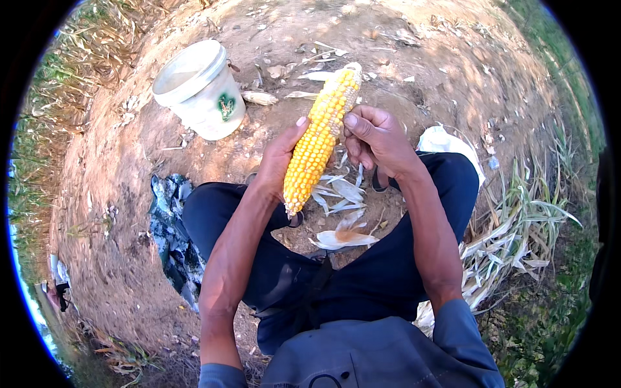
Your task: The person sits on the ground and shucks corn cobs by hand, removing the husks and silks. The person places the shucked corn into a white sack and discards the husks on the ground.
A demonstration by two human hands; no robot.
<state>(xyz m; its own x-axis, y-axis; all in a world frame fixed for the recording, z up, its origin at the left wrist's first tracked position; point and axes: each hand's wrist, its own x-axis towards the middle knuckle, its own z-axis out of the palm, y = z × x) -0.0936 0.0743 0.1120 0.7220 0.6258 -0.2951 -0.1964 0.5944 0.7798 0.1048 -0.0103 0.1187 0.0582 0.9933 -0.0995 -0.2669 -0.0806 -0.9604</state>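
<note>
A husked ear of yellow corn is held slantwise above the ground, some of its upper rows bare of kernels. My left hand is closed around its lower half, with the thumb along the side and the other fingers mostly hidden behind the cob. My right hand is at the cob's upper right side, thumb and curled fingers at the kernels; whether it grips the cob or loose kernels cannot be told. Beneath the cob, between my legs, dry corn husks lie on the soil.
A white plastic bucket stands at the upper left, with a small ear in husk beside it. Camouflage cloth lies by my left knee, a white sack by my right knee. Husks are heaped at the right.
</note>
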